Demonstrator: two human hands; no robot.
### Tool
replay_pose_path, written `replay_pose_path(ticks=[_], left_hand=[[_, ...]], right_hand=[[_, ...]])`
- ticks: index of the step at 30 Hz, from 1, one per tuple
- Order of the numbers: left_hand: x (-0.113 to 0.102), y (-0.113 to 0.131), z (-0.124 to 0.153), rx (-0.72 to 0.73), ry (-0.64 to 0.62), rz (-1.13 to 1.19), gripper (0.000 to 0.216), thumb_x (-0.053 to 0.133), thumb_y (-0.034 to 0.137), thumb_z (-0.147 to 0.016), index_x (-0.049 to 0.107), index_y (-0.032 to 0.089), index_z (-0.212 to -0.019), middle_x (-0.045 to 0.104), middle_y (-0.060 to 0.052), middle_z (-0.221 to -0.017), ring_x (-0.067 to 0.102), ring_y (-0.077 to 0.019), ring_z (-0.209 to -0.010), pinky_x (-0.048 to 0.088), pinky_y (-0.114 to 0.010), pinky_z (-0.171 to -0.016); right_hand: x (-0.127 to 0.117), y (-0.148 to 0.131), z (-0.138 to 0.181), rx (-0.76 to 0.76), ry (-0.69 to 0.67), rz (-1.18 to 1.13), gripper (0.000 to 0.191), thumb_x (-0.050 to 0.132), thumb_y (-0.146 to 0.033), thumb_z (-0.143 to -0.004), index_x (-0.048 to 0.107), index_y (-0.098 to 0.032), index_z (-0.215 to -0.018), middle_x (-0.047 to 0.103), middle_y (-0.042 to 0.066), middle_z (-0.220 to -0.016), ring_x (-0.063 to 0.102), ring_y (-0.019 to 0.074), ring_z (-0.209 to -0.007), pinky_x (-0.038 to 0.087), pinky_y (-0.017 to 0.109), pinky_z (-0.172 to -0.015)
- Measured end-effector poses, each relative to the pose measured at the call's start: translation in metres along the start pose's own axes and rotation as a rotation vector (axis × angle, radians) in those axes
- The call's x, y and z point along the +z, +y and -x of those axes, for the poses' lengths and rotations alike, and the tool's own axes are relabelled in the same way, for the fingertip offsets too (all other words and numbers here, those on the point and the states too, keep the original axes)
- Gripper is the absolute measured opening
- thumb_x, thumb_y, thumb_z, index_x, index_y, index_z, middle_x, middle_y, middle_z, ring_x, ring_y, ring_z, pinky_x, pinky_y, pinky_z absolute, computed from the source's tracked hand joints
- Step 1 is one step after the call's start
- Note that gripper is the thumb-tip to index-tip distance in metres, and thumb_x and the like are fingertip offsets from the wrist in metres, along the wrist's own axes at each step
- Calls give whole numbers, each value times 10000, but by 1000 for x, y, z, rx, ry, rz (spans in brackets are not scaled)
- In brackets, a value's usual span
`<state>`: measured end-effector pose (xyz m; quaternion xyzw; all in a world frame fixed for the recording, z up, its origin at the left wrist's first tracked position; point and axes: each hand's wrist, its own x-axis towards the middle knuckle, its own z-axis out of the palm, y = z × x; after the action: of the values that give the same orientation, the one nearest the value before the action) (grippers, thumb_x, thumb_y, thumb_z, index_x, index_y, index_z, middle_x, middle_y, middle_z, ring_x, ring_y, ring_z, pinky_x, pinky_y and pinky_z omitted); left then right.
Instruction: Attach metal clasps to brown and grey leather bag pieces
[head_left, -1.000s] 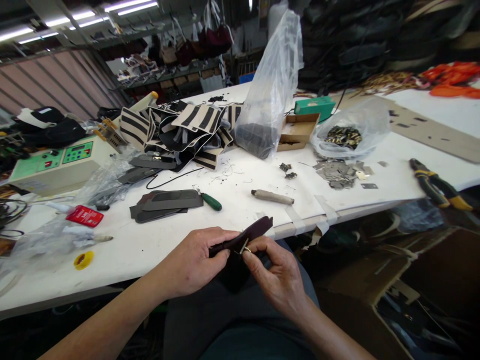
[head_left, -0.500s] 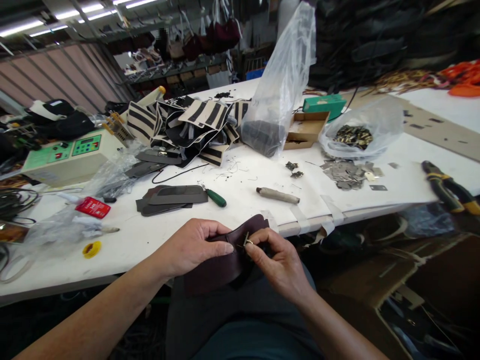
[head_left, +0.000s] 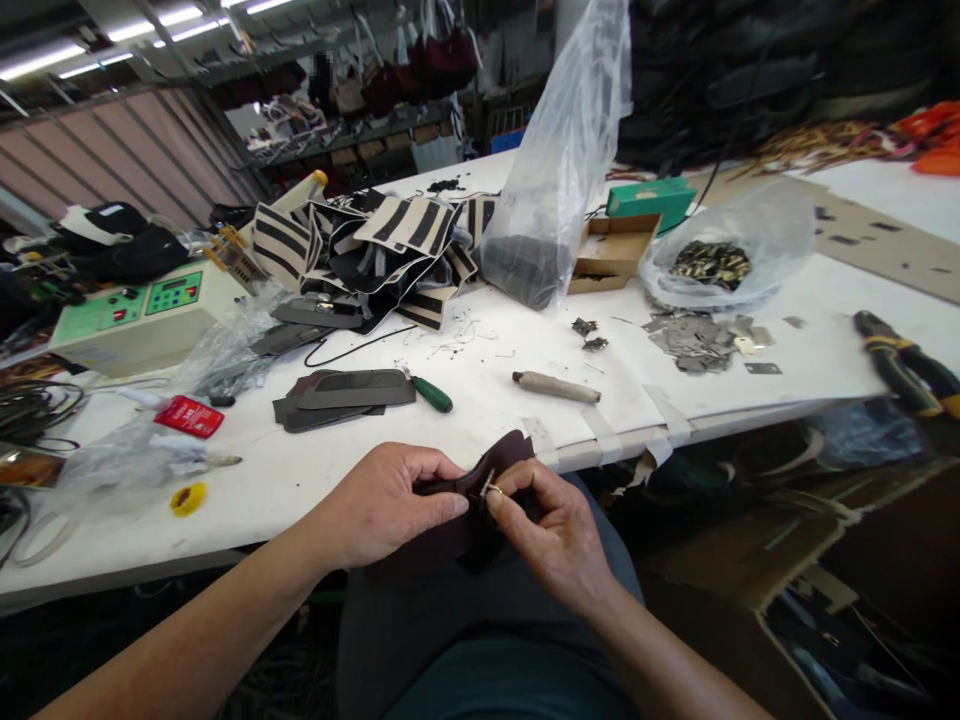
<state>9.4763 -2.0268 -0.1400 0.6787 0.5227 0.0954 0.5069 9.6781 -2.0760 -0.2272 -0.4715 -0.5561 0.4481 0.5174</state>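
Note:
My left hand (head_left: pixel 397 500) pinches the edge of a dark brown leather piece (head_left: pixel 510 452) between thumb and fingers, above my lap. My right hand (head_left: pixel 544 520) grips a small brass-coloured metal clasp part (head_left: pixel 488 488) by thumb and forefinger, right against the leather. Thin prongs seem to point from the metal part toward the leather; whether they go through it I cannot tell. Beyond my hands on the table lie a stack of dark leather pieces (head_left: pixel 341 395), a green-handled awl (head_left: pixel 431 393) and a tape-wrapped rod (head_left: pixel 556 387).
A clear bag of metal clasps (head_left: pixel 712 265) stands behind a heap of flat metal plates (head_left: pixel 694 342). Pliers (head_left: pixel 904 360) rest at the right edge. Striped bag pieces (head_left: pixel 409 225), a tall plastic bag (head_left: pixel 562 160), a red glue tube (head_left: pixel 189 416) and yellow tape (head_left: pixel 188 499) are also on the table.
The metal part in my right hand has tilted and shifted slightly left and down against the leather. The lower part of the leather has turned down, showing less. My left hand keeps its hold.

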Motion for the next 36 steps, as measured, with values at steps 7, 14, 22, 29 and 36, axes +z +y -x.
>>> replay_pose_path(ticks=[7,14,22,29,36], left_hand=[[3,7,6,0,9,-58,220,696,329,-875,817,238,-1035,823,18,-971,741,-218,-902,517,-285,-811],[4,11,9,36,-37,-39,324,613,227,-913,791,285,-1177,817,61,-1022,745,-182,-928,515,-243,-823],[8,15,13,95,-18,-155,355,599,186,-914,798,338,-1166,803,95,-927,740,-172,-907,500,-223,-802],[12,16,13,126,8,-204,302,582,200,-920,820,306,-1073,808,73,-925,738,-177,-876,504,-227,-778],[19,16,10,122,56,-274,252,556,184,-921,800,243,-900,772,55,-796,729,-166,-822,507,-240,-762]], right_hand=[[-2,-6,1,-46,-86,109,67,629,-198,-838,567,-222,-845,607,-24,-766,563,145,-697,443,262,-651],[8,-7,1,-62,43,236,110,649,-227,-783,539,-224,-783,584,-30,-702,549,136,-626,423,263,-603],[14,-9,1,-115,114,303,125,617,-203,-740,495,-229,-748,520,-50,-636,493,113,-549,379,245,-540],[13,-7,0,-123,100,340,108,614,-194,-745,512,-226,-762,538,-42,-654,510,115,-566,382,248,-554],[17,1,2,-120,116,379,54,625,-199,-761,586,-206,-797,575,-42,-665,536,116,-574,384,244,-563]])
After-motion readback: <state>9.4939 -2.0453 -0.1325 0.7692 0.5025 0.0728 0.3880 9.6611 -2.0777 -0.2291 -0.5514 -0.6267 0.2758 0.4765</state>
